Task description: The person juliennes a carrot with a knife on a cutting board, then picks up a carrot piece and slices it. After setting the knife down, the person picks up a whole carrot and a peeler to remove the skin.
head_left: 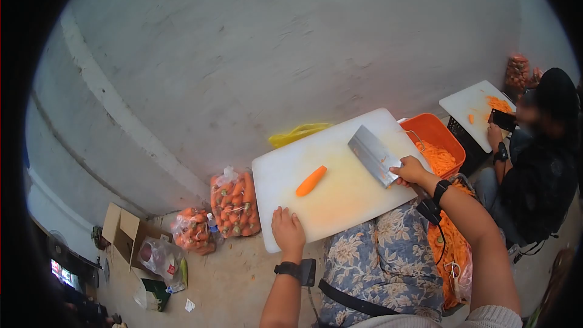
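Observation:
A large white cutting board [370, 203] lies in front of me above my lap. One peeled carrot [311, 181] rests on it, left of the middle. My left hand [288, 228] is laid flat over the board's near left edge, fingers stretched out, a little below the carrot. In my right hand [412, 171] is the handle of a cleaver [370, 153], gripped with closed fingers. Its broad blade is over the right half of the board, pointing up and left, apart from the carrot.
An orange bin [449, 136] of cut carrot stands right of the board. Bags of carrots [235, 203] and a cardboard box [129, 234] are on the floor at left. A yellow bag [297, 135] lies behind the board. At right a person [540, 164] holds a cleaver over another board [464, 104].

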`<control>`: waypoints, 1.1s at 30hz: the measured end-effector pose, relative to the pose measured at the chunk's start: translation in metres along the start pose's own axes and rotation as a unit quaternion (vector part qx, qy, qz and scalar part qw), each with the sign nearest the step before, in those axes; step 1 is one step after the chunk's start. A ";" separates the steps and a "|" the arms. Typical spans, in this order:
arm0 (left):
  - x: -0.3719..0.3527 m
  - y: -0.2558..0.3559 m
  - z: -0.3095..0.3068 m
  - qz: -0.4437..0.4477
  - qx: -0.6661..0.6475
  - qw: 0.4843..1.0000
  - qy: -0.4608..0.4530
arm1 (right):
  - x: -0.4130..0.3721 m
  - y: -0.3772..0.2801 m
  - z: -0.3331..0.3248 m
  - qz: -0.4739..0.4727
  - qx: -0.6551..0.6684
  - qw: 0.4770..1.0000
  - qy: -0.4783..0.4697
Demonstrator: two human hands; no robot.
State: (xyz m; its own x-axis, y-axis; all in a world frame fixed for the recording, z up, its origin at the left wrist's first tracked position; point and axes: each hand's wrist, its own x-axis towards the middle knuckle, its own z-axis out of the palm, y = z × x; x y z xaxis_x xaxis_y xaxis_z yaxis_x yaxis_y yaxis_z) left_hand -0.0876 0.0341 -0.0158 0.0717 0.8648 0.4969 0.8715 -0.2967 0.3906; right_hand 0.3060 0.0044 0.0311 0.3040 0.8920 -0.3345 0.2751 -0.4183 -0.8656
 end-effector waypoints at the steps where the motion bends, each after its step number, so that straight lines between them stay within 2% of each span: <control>1: 0.001 0.001 0.000 -0.001 -0.003 1.000 0.000 | 0.005 0.006 -0.009 0.004 0.008 0.999 0.031; 2: 0.001 0.000 0.000 -0.004 -0.006 1.000 0.000 | 0.008 0.012 -0.020 0.004 0.004 1.000 0.031; 4: 0.000 0.001 0.001 0.000 0.004 1.000 0.009 | 0.011 0.024 -0.045 0.037 0.033 0.992 0.115; 6: -0.001 0.002 0.001 -0.006 0.005 1.000 0.008 | 0.019 0.052 -0.072 0.023 0.065 0.980 0.184; 7: 0.000 0.003 0.000 -0.005 0.010 1.000 0.006 | 0.023 0.066 -0.086 0.022 0.060 0.981 0.184; 9: -0.001 0.003 -0.001 -0.014 0.008 1.000 0.005 | 0.022 0.074 -0.107 0.038 0.067 0.952 0.296; 13: 0.000 0.002 0.003 -0.007 0.017 1.000 0.009 | -0.009 0.069 -0.124 0.042 0.083 0.937 0.338; 15: 0.001 0.002 0.004 -0.002 0.016 1.000 0.009 | -0.016 0.066 -0.119 0.006 0.082 0.943 0.323; 16: 0.000 0.001 0.003 0.000 0.019 1.000 0.009 | -0.018 0.064 -0.114 0.011 0.088 0.954 0.285; 17: 0.000 0.000 0.004 0.003 0.021 1.000 0.010 | -0.020 0.062 -0.106 0.010 0.091 0.954 0.286; 19: 0.000 -0.003 0.006 -0.006 0.019 1.000 0.001 | -0.028 0.052 -0.081 -0.028 0.115 0.975 0.189; 20: 0.001 -0.004 0.007 -0.004 0.023 1.000 0.003 | -0.032 0.045 -0.067 -0.029 0.120 0.975 0.187; 22: -0.001 -0.004 0.007 0.003 0.020 1.000 0.008 | -0.046 0.024 -0.043 -0.010 0.120 0.989 0.084; 23: -0.001 -0.003 0.006 0.002 0.025 1.000 0.010 | -0.049 0.018 -0.033 -0.011 0.122 0.989 0.079; 26: 0.001 -0.002 0.002 0.004 0.020 1.000 0.002 | -0.051 0.007 -0.007 -0.011 0.062 0.997 -0.053; 29: 0.001 -0.004 0.003 0.006 0.010 1.000 -0.002 | -0.046 0.005 0.007 0.010 0.028 0.996 -0.081; 31: 0.001 -0.005 0.004 0.007 0.010 1.000 -0.001 | -0.042 0.007 0.006 0.006 0.052 0.995 -0.081; 33: 0.001 -0.006 0.006 0.007 0.014 1.000 0.000 | -0.031 0.012 -0.001 0.020 0.083 0.995 -0.048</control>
State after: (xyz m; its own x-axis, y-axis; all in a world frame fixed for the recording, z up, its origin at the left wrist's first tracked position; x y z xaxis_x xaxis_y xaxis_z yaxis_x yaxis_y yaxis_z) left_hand -0.0896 0.0390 -0.0220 0.0833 0.8604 0.5028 0.8840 -0.2967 0.3613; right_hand 0.3007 -0.0287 0.0314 0.2217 0.8903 -0.3977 0.1065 -0.4275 -0.8977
